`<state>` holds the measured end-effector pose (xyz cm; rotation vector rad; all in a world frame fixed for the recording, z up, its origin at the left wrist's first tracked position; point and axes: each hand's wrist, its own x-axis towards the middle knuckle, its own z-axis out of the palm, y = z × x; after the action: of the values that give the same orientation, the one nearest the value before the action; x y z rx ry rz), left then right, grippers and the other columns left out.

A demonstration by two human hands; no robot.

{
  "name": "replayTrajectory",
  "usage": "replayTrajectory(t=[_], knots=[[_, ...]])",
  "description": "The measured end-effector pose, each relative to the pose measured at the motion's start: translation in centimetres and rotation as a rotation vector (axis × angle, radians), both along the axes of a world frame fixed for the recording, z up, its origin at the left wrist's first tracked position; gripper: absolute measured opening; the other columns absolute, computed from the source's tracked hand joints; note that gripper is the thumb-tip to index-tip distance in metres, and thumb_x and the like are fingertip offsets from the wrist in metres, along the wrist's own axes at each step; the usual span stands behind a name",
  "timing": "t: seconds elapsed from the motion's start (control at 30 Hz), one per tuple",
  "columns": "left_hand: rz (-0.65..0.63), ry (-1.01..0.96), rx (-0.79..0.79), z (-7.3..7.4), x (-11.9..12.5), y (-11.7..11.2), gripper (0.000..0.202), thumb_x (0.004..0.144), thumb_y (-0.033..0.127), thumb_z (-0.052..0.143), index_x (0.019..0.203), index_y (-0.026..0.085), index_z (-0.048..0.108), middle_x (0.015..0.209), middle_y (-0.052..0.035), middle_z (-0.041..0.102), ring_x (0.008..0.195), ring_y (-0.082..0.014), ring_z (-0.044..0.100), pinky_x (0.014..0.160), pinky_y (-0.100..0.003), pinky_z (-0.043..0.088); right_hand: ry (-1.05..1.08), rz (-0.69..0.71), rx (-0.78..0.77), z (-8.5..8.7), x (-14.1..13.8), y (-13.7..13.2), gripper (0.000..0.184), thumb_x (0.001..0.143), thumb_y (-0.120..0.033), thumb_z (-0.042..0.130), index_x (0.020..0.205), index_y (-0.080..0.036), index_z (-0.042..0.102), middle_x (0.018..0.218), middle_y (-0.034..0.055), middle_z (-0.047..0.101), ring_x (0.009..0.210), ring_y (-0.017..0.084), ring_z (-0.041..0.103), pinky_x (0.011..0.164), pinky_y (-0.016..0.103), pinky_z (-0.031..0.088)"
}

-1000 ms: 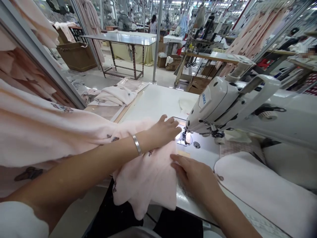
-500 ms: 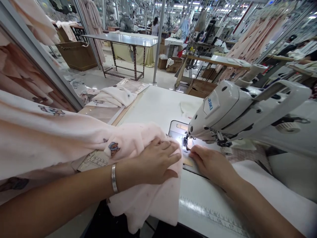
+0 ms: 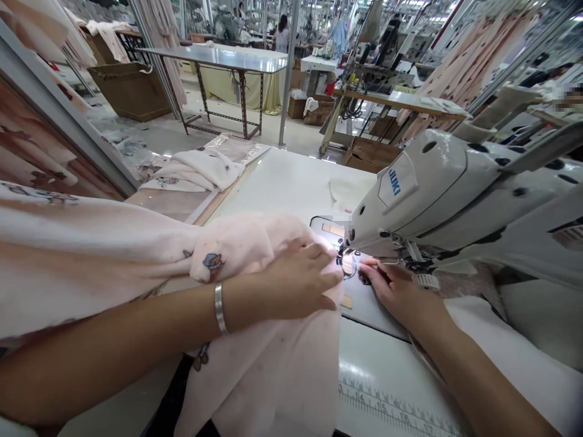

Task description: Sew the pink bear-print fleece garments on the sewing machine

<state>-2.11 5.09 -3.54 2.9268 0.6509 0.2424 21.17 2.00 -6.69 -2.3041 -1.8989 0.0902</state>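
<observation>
My left hand, with a silver bangle at the wrist, lies palm down on a pale pink printed fabric. Its fingers are spread over the cloth, their tips close to the presser foot. The fabric's edge reaches the needle area of a white JUKI sewing machine and drapes over the table's front. On the right of the needle, my right hand has thumb and forefinger pinched together by the lit metal plate. What they hold, if anything, cannot be made out. A small dark round part lies at the fingertips.
A printed ruler runs along the white tabletop. Folded fabric lies at the left, a small white cloth piece behind the needle. Beyond stand a metal table, a cardboard box and hanging garments.
My left hand and the pink fabric have shifted slightly right, up to the presser foot. My right hand has drawn a little to the right of the needle. The view has tilted slightly.
</observation>
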Motion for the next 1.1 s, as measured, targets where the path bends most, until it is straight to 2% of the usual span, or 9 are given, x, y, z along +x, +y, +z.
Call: replayTrajectory(t=[0.07, 0.17, 0.33, 0.57, 0.63, 0.77, 0.87, 0.97, 1.1], knots=[[-0.1, -0.039, 0.078, -0.4, 0.1, -0.5, 0.015, 0.089, 0.022, 0.052, 0.095, 0.017, 0.065, 0.11, -0.0084, 0.061, 0.101, -0.0222, 0.052, 0.09, -0.038, 0.036, 0.021, 0.008, -0.006, 0.0, 0.0, -0.1, 0.033, 0.085, -0.049, 0.046, 0.1, -0.03, 0.068, 0.103, 0.0048, 0.07, 0.089, 0.025, 0.066, 0.07, 0.035, 0.05], [-0.181, -0.112, 0.093, -1.3, 0.4, -0.4, 0.015, 0.086, 0.01, 0.052, 0.083, 0.015, 0.066, 0.088, -0.0039, 0.063, 0.081, -0.0155, 0.053, 0.079, -0.029, 0.039, 0.04, -0.025, -0.011, 0.0, 0.1, -0.2, 0.038, 0.085, -0.053, 0.044, 0.097, -0.028, 0.07, 0.097, 0.0066, 0.071, 0.092, 0.027, 0.065, 0.075, 0.037, 0.05], [-0.159, -0.166, 0.071, -2.1, 1.3, 2.7, 0.022, 0.093, 0.02, 0.047, 0.085, 0.016, 0.067, 0.093, -0.0038, 0.065, 0.084, -0.0147, 0.054, 0.079, -0.028, 0.04, 0.065, -0.093, -0.021, 0.2, 0.1, -0.2, 0.047, 0.082, -0.062, 0.043, 0.092, -0.026, 0.071, 0.086, 0.0103, 0.07, 0.099, 0.033, 0.062, 0.086, 0.047, 0.045], [-0.048, -0.107, 0.005, -1.4, 2.3, 6.2, 0.021, 0.092, 0.025, 0.05, 0.084, 0.017, 0.068, 0.096, -0.0024, 0.066, 0.088, -0.0144, 0.056, 0.083, -0.028, 0.038, 0.088, 0.01, -0.026, 0.2, 0.3, 0.2, 0.035, 0.085, -0.051, 0.043, 0.094, -0.029, 0.069, 0.092, 0.005, 0.071, 0.097, 0.028, 0.062, 0.093, 0.043, 0.041], [-0.021, -0.062, -0.008, -1.0, 2.5, 6.4, 0.02, 0.092, 0.025, 0.05, 0.083, 0.018, 0.067, 0.095, -0.0024, 0.065, 0.086, -0.0147, 0.056, 0.082, -0.028, 0.037, 0.081, 0.005, -0.016, 0.4, 0.3, 0.0, 0.037, 0.085, -0.053, 0.043, 0.092, -0.028, 0.069, 0.091, 0.005, 0.07, 0.096, 0.03, 0.062, 0.09, 0.045, 0.042], [0.094, 0.008, -0.013, -0.2, 2.3, 5.2, 0.011, 0.088, 0.021, 0.052, 0.086, 0.017, 0.062, 0.09, -0.0037, 0.063, 0.084, -0.018, 0.056, 0.078, -0.032, 0.037, 0.097, 0.047, 0.006, 1.3, -0.4, -1.2, 0.042, 0.083, -0.061, 0.042, 0.084, -0.028, 0.068, 0.088, 0.0032, 0.07, 0.083, 0.026, 0.064, 0.068, 0.038, 0.047], [0.153, -0.002, -0.002, 0.1, 1.3, 3.2, 0.016, 0.087, 0.013, 0.045, 0.099, 0.016, 0.054, 0.096, -0.0065, 0.062, 0.089, -0.021, 0.055, 0.084, -0.039, 0.037, 0.117, 0.173, 0.013, 1.8, -2.0, -2.4, 0.04, 0.079, -0.064, 0.048, 0.079, -0.027, 0.065, 0.083, 0.0009, 0.068, 0.065, 0.019, 0.062, 0.054, 0.03, 0.043], [0.164, 0.003, 0.019, -0.1, 0.6, 2.1, 0.019, 0.089, 0.013, 0.038, 0.103, 0.014, 0.051, 0.114, -0.0131, 0.058, 0.109, -0.0265, 0.05, 0.095, -0.05, 0.031, 0.134, 0.299, 0.025, 1.6, -3.3, -2.9, 0.036, 0.084, -0.056, 0.045, 0.074, -0.025, 0.06, 0.076, -0.0013, 0.064, 0.058, 0.013, 0.058, 0.047, 0.025, 0.039], [0.137, -0.029, -0.111, -0.7, 1.4, 4.9, 0.031, 0.095, 0.031, 0.035, 0.118, 0.014, 0.047, 0.141, -0.0131, 0.041, 0.13, -0.0258, 0.035, 0.104, -0.047, 0.029, 0.108, 0.325, 0.105, 0.7, -1.5, -1.1, 0.033, 0.084, -0.048, 0.045, 0.065, -0.023, 0.056, 0.063, -0.0001, 0.059, 0.057, 0.015, 0.056, 0.049, 0.027, 0.04]])
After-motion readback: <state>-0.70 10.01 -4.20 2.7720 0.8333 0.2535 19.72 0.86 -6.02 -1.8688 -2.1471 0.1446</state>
